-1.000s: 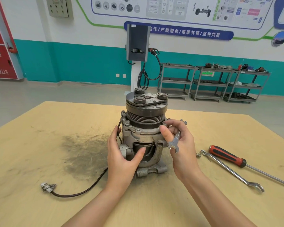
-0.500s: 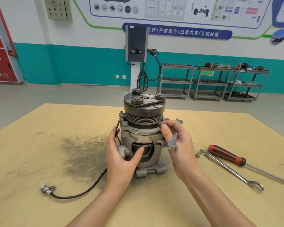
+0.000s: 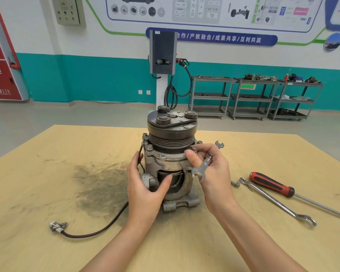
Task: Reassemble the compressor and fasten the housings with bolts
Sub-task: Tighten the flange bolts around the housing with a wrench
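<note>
Far left on the counter (image 3: pixel 47 193) I saw a small connector plug (image 3: pixel 57 226), its dark cable (image 3: pixel 98 230) curving right toward the compressor (image 3: pixel 170 154), past a grey smudge (image 3: pixel 98 181) on the wood. The compressor stood upright near the middle of the counter, pulley end up. My left hand (image 3: pixel 145 187) gripped its lower housing, fingers curled round the left side and the thumb pressed into the open window at the front. At the flange on the right, my right hand (image 3: pixel 214 173) pinched a bolt (image 3: pixel 194 148) between thumb and forefinger while the remaining fingers held a small open-ended wrench (image 3: pixel 206 161) against the palm, tilted, one end just beside the housing and the other poking out beyond the knuckles. Just right of that hand a loose bolt (image 3: pixel 235 183) lay on the counter, near the end of a long wrench (image 3: pixel 277 202). A red-handled screwdriver (image 3: pixel 273 185) lay beside that wrench, its shaft running off to the right.
</note>
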